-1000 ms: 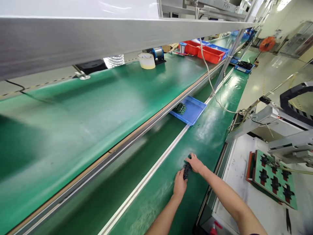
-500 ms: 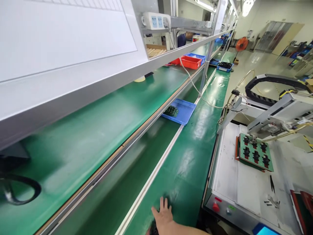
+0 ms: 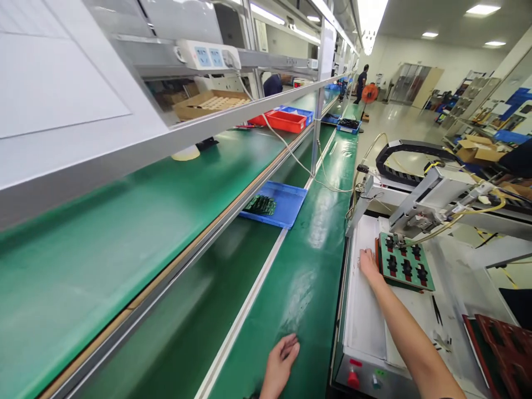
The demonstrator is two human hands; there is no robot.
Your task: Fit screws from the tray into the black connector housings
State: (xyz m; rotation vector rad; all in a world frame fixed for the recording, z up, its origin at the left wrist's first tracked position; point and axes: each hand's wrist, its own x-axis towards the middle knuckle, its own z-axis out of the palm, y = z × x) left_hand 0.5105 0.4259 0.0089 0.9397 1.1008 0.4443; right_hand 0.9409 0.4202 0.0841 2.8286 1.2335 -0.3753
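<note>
My left hand [image 3: 280,366] is at the lower middle, over the green belt cover [image 3: 307,288]. Its fingers curl in toward the thumb, and whatever may be inside them is hidden. Further out, my right hand [image 3: 369,264] reaches onto the white machine bed [image 3: 369,316], just left of a green fixture plate [image 3: 405,263] holding several black parts. The right fingers are bent together with their tips down on the bed; any small thing between them cannot be made out. A pair of black tweezers [image 3: 437,309] lies on the bed, right of my right forearm.
A dispensing machine arm [image 3: 428,205] hangs above the plate. Ahead, a blue tray [image 3: 286,206] with green circuit boards straddles the white rail. A red button [image 3: 353,379] sits on the machine's front. Reddish-brown fixture plates [image 3: 502,349] lie at the right. A person [image 3: 363,83] stands far off.
My right hand has left the green belt, where it was spread, and reached right onto the machine bed. My left hand has come into clear view. The camera has turned right and up.
</note>
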